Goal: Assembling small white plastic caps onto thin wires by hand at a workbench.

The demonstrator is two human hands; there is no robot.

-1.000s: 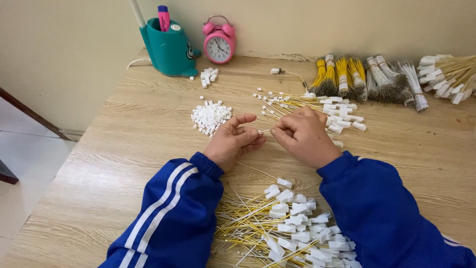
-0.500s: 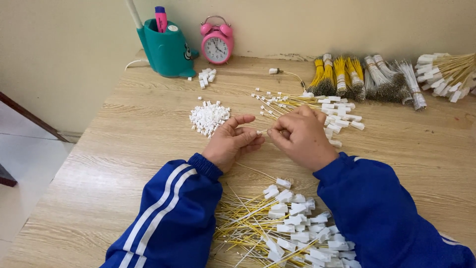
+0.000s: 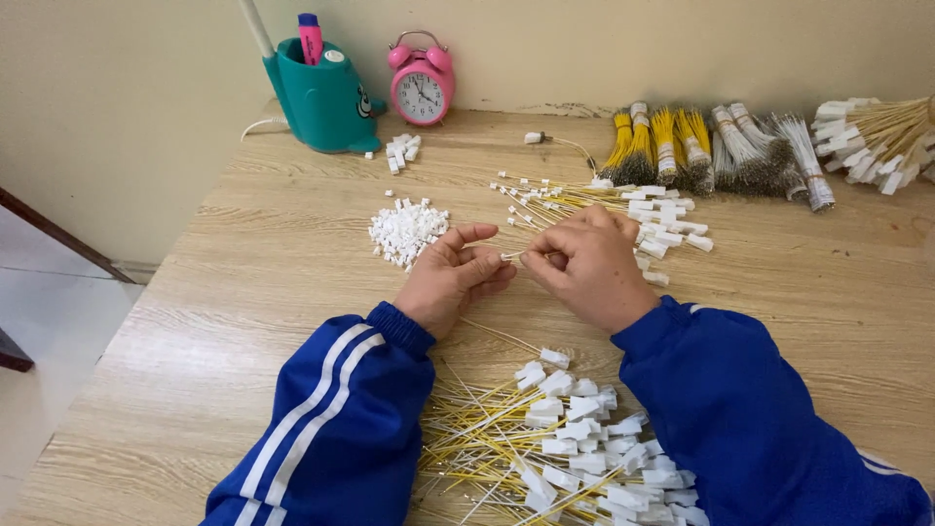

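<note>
My left hand (image 3: 453,278) and my right hand (image 3: 587,268) meet over the middle of the wooden table (image 3: 243,321). Between their fingertips they pinch a thin yellow wire with a small white connector (image 3: 510,256) at its tip. A pile of loose white connectors (image 3: 406,231) lies just left of my left hand. Behind my right hand spread loose yellow wires with white ends (image 3: 623,203). In front of me, between my blue sleeves, lies a heap of wires with white connectors fitted (image 3: 555,443).
At the back stand a teal pen holder (image 3: 321,95) with a pink marker and a pink alarm clock (image 3: 421,86). A small cluster of white connectors (image 3: 401,150) lies near them. Bundled yellow and grey wires (image 3: 716,146) line the back right. The table's left edge drops to the floor.
Both hands stay together at the same spot; only the fingers have shifted slightly on the wire and connector. The view has tilted a little.
</note>
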